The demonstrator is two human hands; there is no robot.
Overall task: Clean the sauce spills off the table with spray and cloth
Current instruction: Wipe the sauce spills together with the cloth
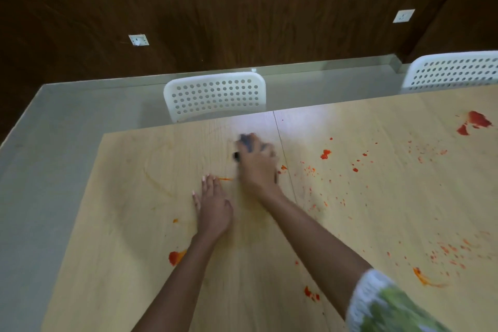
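Note:
My right hand (257, 164) is blurred with motion and grips a dark cloth (245, 141) against the light wooden table (140, 237), near its far edge. My left hand (213, 205) lies flat on the table with fingers straight, just left of the right wrist. Red sauce spills mark the table: a big blotch at the far right (474, 121), a blob near my left forearm (175, 256), a small patch near the front (311, 294), and several splatters on the right half (326, 154). Faint orange smears curve across the left part. No spray bottle is in view.
Two white perforated chairs stand at the table's far side, one in the middle (215, 97) and one at the right (452, 70). Beyond them is grey floor and a dark wood wall with sockets (138, 40). A seam (285, 153) runs down the tabletop.

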